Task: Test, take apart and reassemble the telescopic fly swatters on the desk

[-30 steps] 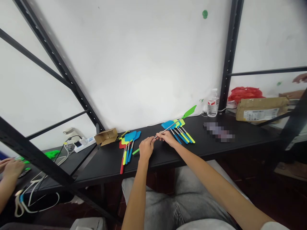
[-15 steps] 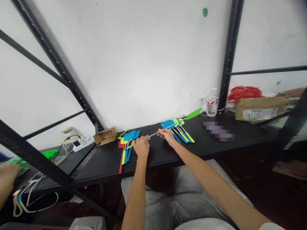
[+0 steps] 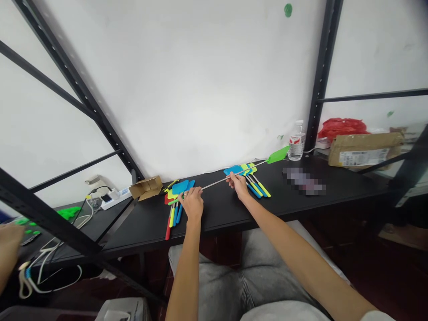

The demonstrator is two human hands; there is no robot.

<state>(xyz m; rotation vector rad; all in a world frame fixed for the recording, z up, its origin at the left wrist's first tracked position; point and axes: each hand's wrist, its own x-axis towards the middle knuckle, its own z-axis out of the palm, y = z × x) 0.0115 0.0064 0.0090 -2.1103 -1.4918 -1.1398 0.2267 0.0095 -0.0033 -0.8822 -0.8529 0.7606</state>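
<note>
A green fly swatter [image 3: 278,155] with a long thin metal rod is held slantwise above the black table [image 3: 133,225]. My left hand [image 3: 192,203] is closed on its handle end, whose green tip sticks out to the left. Further along, my right hand [image 3: 238,183] pinches the metal rod. Beneath my left hand lies a group of red, yellow and blue fly swatters [image 3: 179,187]. Behind my right hand rests another group of blue and yellow fly swatters [image 3: 254,185], partly covered by the rod and hand.
An open cardboard box [image 3: 147,189] and a power strip [image 3: 115,198] are at the left. At the right stand a water bottle [image 3: 296,141], a blurred-out item [image 3: 304,180] and a taped carton [image 3: 364,151]. Black rack posts [image 3: 323,67] frame the table. Another person's hand [image 3: 10,249] shows far left.
My hands have moved apart, the left slightly left and the right slightly right. The green swatter head has shifted right, and more of the metal rod shows between my hands.
</note>
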